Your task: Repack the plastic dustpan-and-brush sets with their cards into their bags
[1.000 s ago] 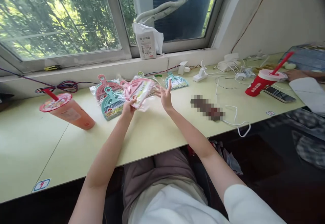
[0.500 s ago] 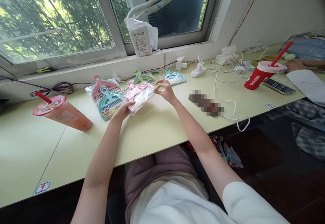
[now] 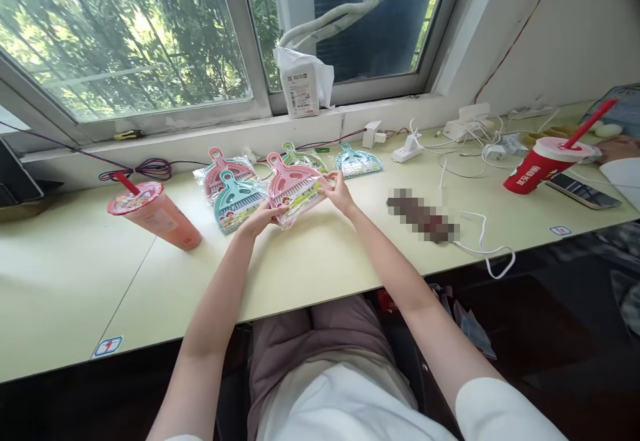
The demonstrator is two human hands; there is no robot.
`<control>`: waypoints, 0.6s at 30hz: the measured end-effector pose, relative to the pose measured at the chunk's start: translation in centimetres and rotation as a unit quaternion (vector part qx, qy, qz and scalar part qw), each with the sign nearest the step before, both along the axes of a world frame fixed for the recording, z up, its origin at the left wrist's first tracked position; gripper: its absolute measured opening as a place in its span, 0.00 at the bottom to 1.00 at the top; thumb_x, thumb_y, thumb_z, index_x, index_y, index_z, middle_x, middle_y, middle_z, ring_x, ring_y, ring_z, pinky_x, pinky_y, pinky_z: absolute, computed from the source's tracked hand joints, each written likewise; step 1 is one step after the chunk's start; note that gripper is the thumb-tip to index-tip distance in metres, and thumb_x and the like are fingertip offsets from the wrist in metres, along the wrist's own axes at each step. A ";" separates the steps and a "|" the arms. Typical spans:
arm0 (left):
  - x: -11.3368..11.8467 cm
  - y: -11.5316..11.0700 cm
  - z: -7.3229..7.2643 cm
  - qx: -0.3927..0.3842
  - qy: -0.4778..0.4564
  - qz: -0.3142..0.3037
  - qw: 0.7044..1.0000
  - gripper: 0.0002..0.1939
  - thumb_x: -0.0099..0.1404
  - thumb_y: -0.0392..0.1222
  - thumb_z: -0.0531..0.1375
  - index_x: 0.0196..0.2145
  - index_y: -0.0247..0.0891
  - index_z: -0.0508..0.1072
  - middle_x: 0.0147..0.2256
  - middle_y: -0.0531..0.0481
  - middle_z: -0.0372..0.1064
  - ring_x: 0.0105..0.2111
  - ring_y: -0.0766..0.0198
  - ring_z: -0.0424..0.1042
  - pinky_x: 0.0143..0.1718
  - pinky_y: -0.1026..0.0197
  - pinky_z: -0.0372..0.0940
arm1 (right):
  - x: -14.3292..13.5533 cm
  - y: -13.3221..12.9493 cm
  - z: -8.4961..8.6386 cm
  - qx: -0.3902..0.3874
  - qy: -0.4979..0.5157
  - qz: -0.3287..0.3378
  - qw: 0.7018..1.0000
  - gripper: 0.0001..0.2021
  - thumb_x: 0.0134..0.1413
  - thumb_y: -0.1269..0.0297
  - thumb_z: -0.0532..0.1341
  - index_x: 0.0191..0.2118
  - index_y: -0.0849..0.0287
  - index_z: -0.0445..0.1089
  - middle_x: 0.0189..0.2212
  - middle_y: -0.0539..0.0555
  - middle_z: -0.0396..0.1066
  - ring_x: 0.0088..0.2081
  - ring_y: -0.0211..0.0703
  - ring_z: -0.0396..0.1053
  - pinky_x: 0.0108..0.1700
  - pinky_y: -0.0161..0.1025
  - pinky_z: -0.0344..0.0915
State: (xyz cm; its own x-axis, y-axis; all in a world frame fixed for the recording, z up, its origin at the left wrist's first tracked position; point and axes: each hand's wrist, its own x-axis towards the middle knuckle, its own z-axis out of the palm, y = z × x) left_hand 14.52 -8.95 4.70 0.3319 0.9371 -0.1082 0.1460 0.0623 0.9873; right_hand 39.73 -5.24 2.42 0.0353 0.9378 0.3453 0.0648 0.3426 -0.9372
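Observation:
A pink mini dustpan and brush set (image 3: 293, 184), wrapped in clear plastic, is held tilted above the table between both my hands. My left hand (image 3: 265, 218) pinches its lower left corner, and my right hand (image 3: 339, 194) grips its right edge. Just left of it lies a blue-green dustpan set (image 3: 237, 198), overlapping a darker pink dustpan set (image 3: 225, 168) behind. Partly hidden beyond the held set is a green dustpan set (image 3: 303, 156). Another blue dustpan set (image 3: 357, 160) rests farther right, near the wall.
A drink cup with a red straw (image 3: 159, 216) stands at left. On the right are a blurred-out object (image 3: 423, 216), a white cable (image 3: 484, 244), a red cup (image 3: 543, 164), a phone (image 3: 583, 191) and a co-worker's arm (image 3: 623, 171). Power plugs (image 3: 407, 150) sit along the wall.
The pink dustpan set has been turned so its front with the label faces me more fully. My right hand has moved lower along its right edge. The view has shifted left.

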 end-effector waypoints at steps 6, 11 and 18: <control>1.4 -1.2 1.2 0.046 0.022 0.021 0.998 0.38 0.58 0.56 0.62 0.61 0.39 0.57 0.49 0.39 0.68 0.39 0.55 0.74 0.32 0.56 0.72 | 1.3 0.3 -0.2 -0.139 0.121 0.107 0.977 0.26 0.31 0.65 0.70 0.44 0.62 0.71 0.33 0.53 0.74 0.34 0.42 0.72 0.38 0.42 0.71; 3.8 -2.9 1.3 0.204 0.030 0.039 0.978 0.63 0.48 0.54 0.69 0.68 0.45 0.31 0.66 0.35 0.43 0.64 0.43 0.48 0.50 0.49 0.67 | 1.8 0.7 0.0 -0.130 0.180 0.022 0.975 0.26 0.28 0.64 0.71 0.41 0.61 0.71 0.32 0.52 0.74 0.32 0.39 0.71 0.36 0.39 0.70; 1.8 -4.2 0.2 0.165 0.001 0.257 0.952 0.53 0.56 0.45 0.65 0.68 0.43 0.34 0.47 0.39 0.69 0.40 0.54 0.73 0.32 0.55 0.73 | -1.3 -0.8 0.0 -0.099 0.120 0.084 0.984 0.31 0.29 0.58 0.72 0.45 0.60 0.67 0.31 0.52 0.74 0.33 0.42 0.71 0.35 0.39 0.68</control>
State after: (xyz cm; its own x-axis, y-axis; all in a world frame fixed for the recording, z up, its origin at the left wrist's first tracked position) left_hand 16.36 -13.19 4.93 -0.1792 0.9590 0.2196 0.1814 -0.1872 0.9654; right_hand 38.46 -6.01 2.45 -0.0666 0.9854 0.1565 -0.2092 0.1396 -0.9679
